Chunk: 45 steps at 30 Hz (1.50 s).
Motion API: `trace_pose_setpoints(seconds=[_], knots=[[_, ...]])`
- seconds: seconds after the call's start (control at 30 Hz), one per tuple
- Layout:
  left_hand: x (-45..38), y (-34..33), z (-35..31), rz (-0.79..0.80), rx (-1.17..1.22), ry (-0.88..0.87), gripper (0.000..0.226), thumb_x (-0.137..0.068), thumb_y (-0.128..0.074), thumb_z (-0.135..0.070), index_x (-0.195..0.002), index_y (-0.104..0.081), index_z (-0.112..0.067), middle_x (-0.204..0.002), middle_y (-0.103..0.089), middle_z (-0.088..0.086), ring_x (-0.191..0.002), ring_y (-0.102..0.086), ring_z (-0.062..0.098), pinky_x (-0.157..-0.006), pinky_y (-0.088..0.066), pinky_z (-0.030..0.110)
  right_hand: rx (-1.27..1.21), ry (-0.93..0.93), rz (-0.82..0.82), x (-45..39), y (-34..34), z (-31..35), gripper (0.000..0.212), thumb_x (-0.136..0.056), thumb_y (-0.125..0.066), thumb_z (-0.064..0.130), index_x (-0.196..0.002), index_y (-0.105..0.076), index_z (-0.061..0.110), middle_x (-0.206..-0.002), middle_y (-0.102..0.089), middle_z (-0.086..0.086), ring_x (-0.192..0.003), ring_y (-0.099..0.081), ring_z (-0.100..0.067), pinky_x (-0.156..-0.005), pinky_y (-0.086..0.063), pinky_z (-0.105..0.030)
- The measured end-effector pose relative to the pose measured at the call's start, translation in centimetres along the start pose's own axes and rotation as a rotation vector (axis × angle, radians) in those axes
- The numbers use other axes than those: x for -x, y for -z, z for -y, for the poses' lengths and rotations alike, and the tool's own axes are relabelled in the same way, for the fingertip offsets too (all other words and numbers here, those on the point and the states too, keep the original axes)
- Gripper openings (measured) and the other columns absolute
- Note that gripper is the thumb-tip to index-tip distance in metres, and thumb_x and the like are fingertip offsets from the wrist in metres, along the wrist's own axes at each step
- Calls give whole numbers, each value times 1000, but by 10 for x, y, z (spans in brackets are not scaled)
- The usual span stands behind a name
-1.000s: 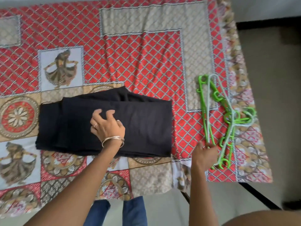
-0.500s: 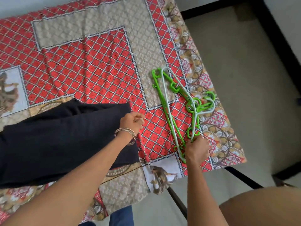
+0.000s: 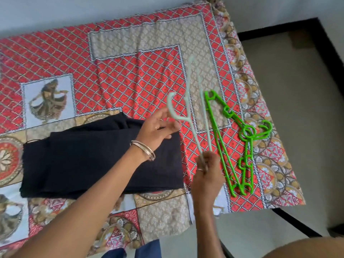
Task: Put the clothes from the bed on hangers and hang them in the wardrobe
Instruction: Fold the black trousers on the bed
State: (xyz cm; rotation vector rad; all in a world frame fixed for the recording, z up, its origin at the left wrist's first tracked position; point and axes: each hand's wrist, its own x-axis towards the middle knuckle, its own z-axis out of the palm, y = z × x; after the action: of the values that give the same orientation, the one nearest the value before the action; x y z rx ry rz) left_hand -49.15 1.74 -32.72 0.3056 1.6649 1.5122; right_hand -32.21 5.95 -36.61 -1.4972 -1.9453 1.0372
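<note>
A folded black garment (image 3: pixel 89 161) lies on the bed's patterned red and beige bedspread (image 3: pixel 130 71). My right hand (image 3: pixel 207 174) grips one corner of a pale mint hanger (image 3: pixel 188 101) and holds it raised above the bed. My left hand (image 3: pixel 158 128) is above the garment's right end, fingers extended, touching the pale hanger near its hook. A bright green hanger (image 3: pixel 232 144) lies flat on the bedspread to the right of my right hand.
The bed's right edge (image 3: pixel 260 127) borders a beige floor (image 3: pixel 301 112) with a dark skirting line. A pale wall runs behind the bed. My legs in blue jeans (image 3: pixel 134 252) stand at the bed's near edge.
My right hand has lifted the pale hanger off the green one, which stays on the bed. My left hand left the garment's edge and moved up to the hanger's hook.
</note>
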Motion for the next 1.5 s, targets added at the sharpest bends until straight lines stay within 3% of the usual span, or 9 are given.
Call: trace_pose_setpoints(seconds=[0.13,0.33,0.53,0.77,0.93,1.1,1.2,1.37,1.5], knots=[[27,45,-8,-226,152,41,26,-79,-75,-16,-100,-63,-26,-105,-70,6,-92,-70,27,-71,-60,43,89,110,206,55,-38,28,40,-78,-53,-17,-103,-64,12,-87,-60,0,-77,-49,3,-68,-31,0],[76,145,31,-621,381,246,22,-96,-55,-19,-115,-65,-13,-98,-72,8,-77,-71,27,-74,-59,45,166,328,386,107,-83,34,27,-84,-61,44,-100,-66,23,-94,-58,18,-94,-52,-11,-75,-39,-35],[121,211,78,-592,343,364,22,-96,-54,-18,-114,-66,-18,-102,-72,5,-80,-72,25,-67,-59,36,355,-386,126,89,-75,-39,66,-75,-80,31,-119,-53,-10,-113,-59,-33,-108,-56,-49,-91,-43,-51],[122,232,105,-585,298,406,17,-94,-58,-17,-106,-69,-22,-104,-71,8,-80,-71,25,-65,-59,35,-188,-702,134,70,-79,-30,33,-81,-75,11,-109,-65,-3,-97,-67,-11,-92,-63,-30,-84,-50,-35],[121,234,104,-658,254,385,15,-85,-69,-8,-96,-72,-16,-96,-63,15,-89,-67,31,-63,-60,38,-254,-109,278,101,-99,43,19,-82,-69,-2,-90,-62,14,-84,-66,0,-79,-62,-13,-72,-52,-24],[122,240,101,-625,279,361,28,-81,-71,-3,-108,-67,-5,-83,-59,14,-80,-68,29,-66,-61,39,265,491,777,149,-161,74,30,-73,-59,-3,-95,-61,16,-97,-65,-2,-93,-60,-25,-78,-45,-36],[125,246,104,-702,201,355,26,-81,-71,-3,-107,-66,-2,-84,-63,16,-76,-69,26,-67,-61,36,525,421,1151,164,-183,66,42,-88,-55,15,-130,-46,19,-151,-36,-2,-144,-22,-21,-116,-14,-44],[140,243,93,-642,42,222,20,-81,-71,-1,-99,-70,-8,-73,-70,7,-77,-72,23,-68,-60,38,779,502,1339,156,-186,45,84,-79,-72,38,-147,-25,22,-162,-3,6,-148,8,-12,-117,10,-51],[146,227,74,-298,85,134,32,-79,-74,-29,-106,-69,-12,-93,-74,10,-89,-72,23,-74,-59,37,606,429,1431,140,-185,51,79,-72,-79,46,-141,-44,29,-154,-30,4,-146,-17,-18,-119,-6,-50]])
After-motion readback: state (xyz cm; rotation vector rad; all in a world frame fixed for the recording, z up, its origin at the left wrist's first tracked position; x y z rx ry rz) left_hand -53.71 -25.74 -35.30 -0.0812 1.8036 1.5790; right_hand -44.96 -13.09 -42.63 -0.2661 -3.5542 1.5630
